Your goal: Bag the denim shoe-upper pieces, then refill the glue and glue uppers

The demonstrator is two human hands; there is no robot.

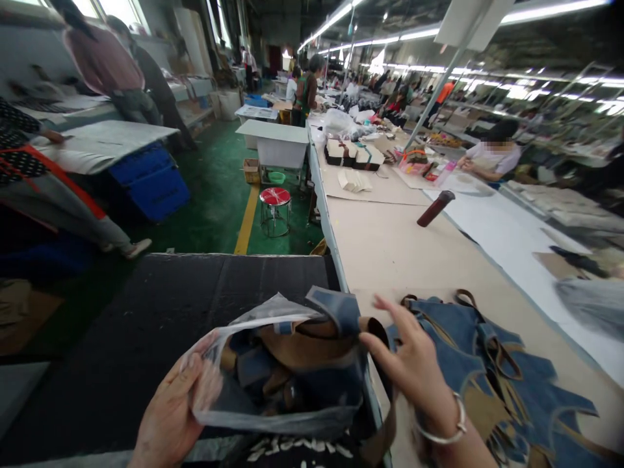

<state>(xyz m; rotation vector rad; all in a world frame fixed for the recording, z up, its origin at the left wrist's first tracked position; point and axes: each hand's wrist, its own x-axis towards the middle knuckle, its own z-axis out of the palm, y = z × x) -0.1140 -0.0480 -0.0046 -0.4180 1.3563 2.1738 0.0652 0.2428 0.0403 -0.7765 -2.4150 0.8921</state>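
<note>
A clear plastic bag point(277, 424) is held in front of my body, its mouth gaping. My left hand point(173, 400) pinches the bag's left rim between thumb and fingers. Inside lie several blue and brown leather-like pieces point(312, 351), partly veiled by the plastic. One blue strap end point(336, 309) pokes out over the rim. Beside it my right hand point(414, 351), with a bracelet on the wrist, has its thumb and fingers spread, the thumb near the bag's right edge. More blue pieces with brown undersides and straps point(453, 335) are heaped on the table to the right.
The beige table point(375, 240) runs away ahead, bearing a brown cylinder point(435, 209) and bundled pale pieces point(353, 181). A black surface point(195, 312) lies at left. A red stool point(275, 197) and blue crates point(158, 185) stand on the green floor. Several people work around.
</note>
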